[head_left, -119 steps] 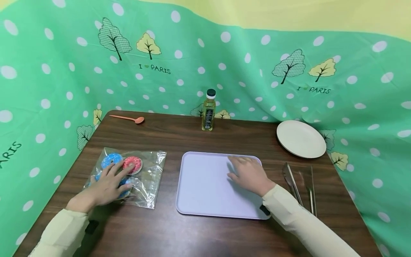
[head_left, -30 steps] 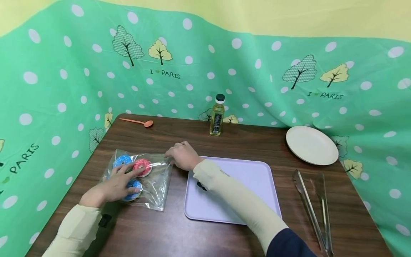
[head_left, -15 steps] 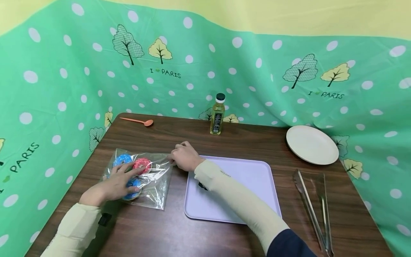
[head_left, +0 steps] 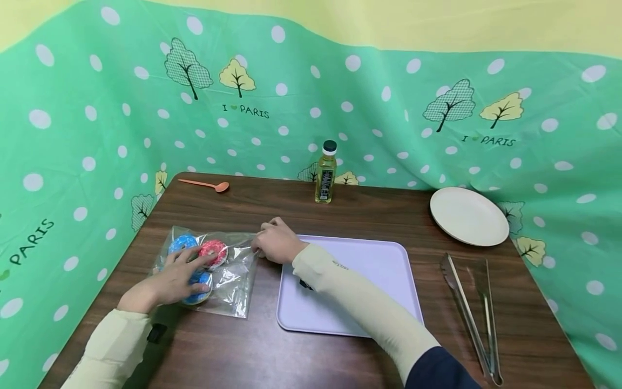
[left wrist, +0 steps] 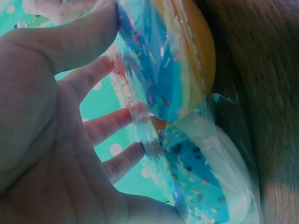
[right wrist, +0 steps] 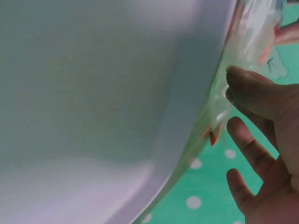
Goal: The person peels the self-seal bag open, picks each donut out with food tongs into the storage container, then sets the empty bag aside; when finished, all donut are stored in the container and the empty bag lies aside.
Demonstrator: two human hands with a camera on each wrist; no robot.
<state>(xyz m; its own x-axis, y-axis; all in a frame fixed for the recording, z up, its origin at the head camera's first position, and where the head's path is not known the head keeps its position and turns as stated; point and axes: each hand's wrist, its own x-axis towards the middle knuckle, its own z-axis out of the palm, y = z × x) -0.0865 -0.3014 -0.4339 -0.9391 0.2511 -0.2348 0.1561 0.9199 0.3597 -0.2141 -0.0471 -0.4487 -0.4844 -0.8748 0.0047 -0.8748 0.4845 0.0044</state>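
Observation:
A clear plastic bag (head_left: 232, 294) lies on the left of the table with several doughnuts inside, among them a red-iced one (head_left: 216, 251) and blue-iced ones. My left hand (head_left: 170, 278) rests over the doughnuts with its fingers spread. In the left wrist view its fingertips touch the film beside a blue-iced doughnut (left wrist: 149, 60) with sprinkles. My right hand (head_left: 277, 242) pinches the bag's upper right corner between thumb and forefinger. The right wrist view has the film (right wrist: 219, 100) at those fingertips, with the other fingers apart. The right forearm crosses above a lilac tray (head_left: 384, 281).
Silver tongs (head_left: 466, 308) lie spread to the right of the tray. Behind them is a white plate (head_left: 468, 216). An oil bottle (head_left: 325, 181) stands at the back middle, and an orange spoon (head_left: 221, 187) lies at the back left. A green curtain (head_left: 291, 108) hangs behind the table.
From above the tray my right hand has moved left and taken hold of the bag's corner. My left hand stays on the doughnuts. Over the last second the hands barely shift.

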